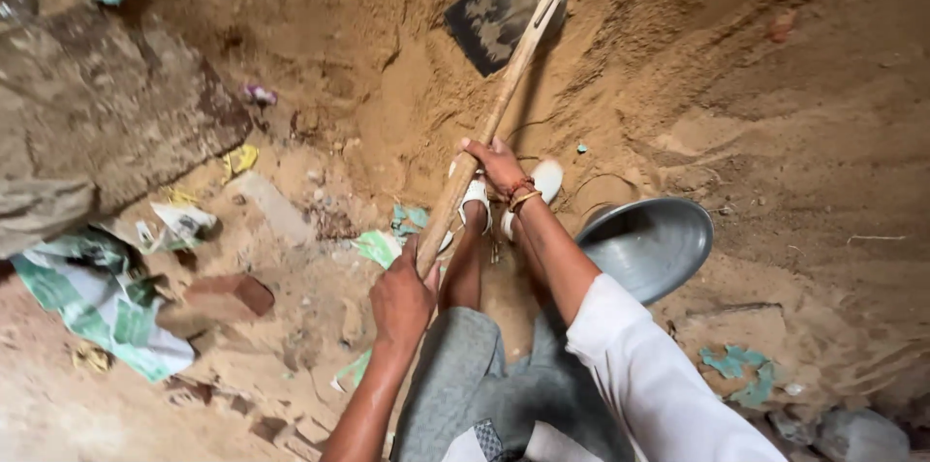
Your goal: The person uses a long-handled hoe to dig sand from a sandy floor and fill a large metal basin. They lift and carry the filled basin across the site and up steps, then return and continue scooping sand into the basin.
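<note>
A hoe with a long wooden handle [494,113] and a dark metal blade [489,16] lies sunk into a heap of sand [620,65]. My right hand [496,164], with bangles at the wrist, grips the handle at its middle. My left hand [402,299] grips the handle's near end. My legs in grey trousers and white sandals [547,177] stand under the handle. A grey metal pan [649,244] lies tilted on the sand just right of my feet.
A large rough stone [97,104] fills the left. A red brick [228,295], a green and white sack [87,302] and scraps of paper and plastic litter the ground at left and lower right.
</note>
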